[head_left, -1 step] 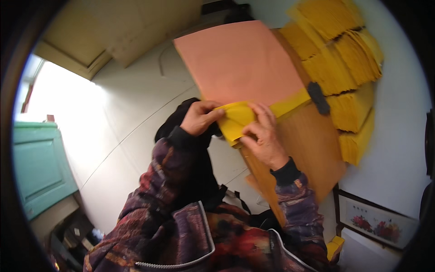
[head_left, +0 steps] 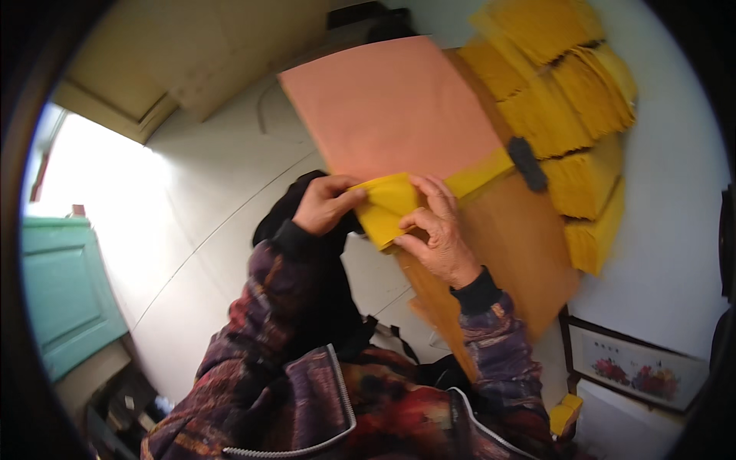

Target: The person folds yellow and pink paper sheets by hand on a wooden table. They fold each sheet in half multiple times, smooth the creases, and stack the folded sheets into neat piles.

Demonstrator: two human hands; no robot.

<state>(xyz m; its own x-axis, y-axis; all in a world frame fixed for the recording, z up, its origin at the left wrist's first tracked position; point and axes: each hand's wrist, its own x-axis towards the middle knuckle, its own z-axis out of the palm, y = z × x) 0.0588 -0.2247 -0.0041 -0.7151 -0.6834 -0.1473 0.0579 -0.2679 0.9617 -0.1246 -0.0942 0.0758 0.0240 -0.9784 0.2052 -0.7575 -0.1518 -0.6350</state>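
Note:
A folded piece of yellow paper point(head_left: 389, 205) is held between my two hands at the near edge of a large pink sheet point(head_left: 391, 107). My left hand point(head_left: 326, 205) pinches its left end between thumb and fingers. At the right end is my right hand point(head_left: 438, 234), with thumb and forefinger closed at the lower corner and the other fingers lying along the upper edge. A yellow strip point(head_left: 479, 178) runs along the pink sheet's near edge, to the right of the folded piece. The sheet lies on a brown wooden tabletop point(head_left: 510, 257).
A dark grey oblong object point(head_left: 527, 165) sits by the strip's right end. Thick stacks of yellow folded paper point(head_left: 567, 100) stand along the table's far right side. A framed flower picture point(head_left: 632, 364) is at lower right, a teal cabinet door point(head_left: 73, 287) at left.
The whole view has shifted a little, so everything appears slightly farther left. Both hands keep their hold on the yellow paper, with only slight finger movement in my right hand.

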